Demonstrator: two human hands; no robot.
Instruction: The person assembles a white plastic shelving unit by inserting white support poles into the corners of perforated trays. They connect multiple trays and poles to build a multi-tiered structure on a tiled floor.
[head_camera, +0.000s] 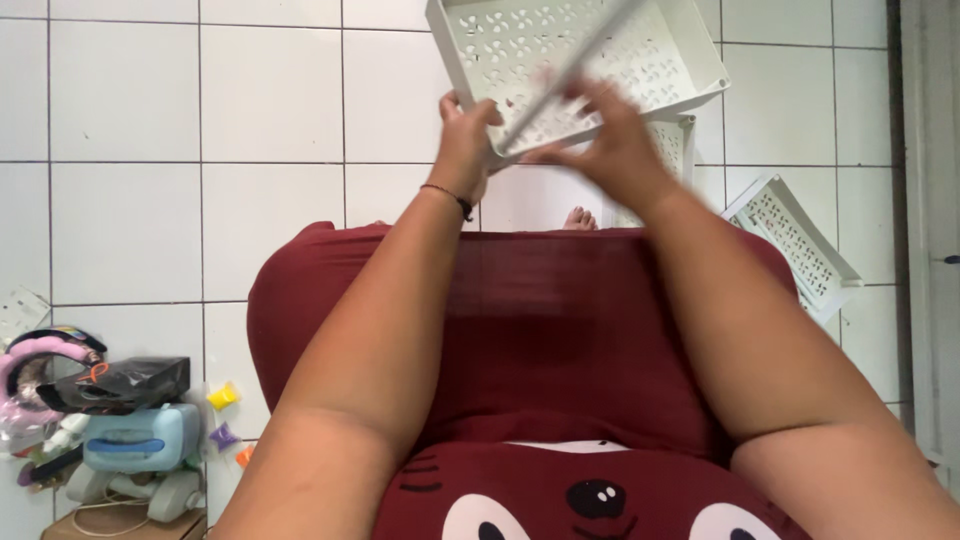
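Note:
A white perforated plastic tray (660, 60) is held up in front of me, tilted, above the white tiled floor. My left hand (465, 140) grips its near left corner; a thin dark band circles that wrist. My right hand (610, 145) is blurred with motion at the tray's near edge and touches a thin white rod (575, 65) that runs diagonally across the tray. Whether the fingers close around the rod I cannot tell. My lap in dark red cloth (540, 330) lies below both arms.
Two more white perforated trays lie on the floor, one behind my right hand (675, 140) and one to the right (800, 245). A pile of toys and small things, with a light blue case (140, 440), sits at the lower left. A toe (580, 217) shows past my lap.

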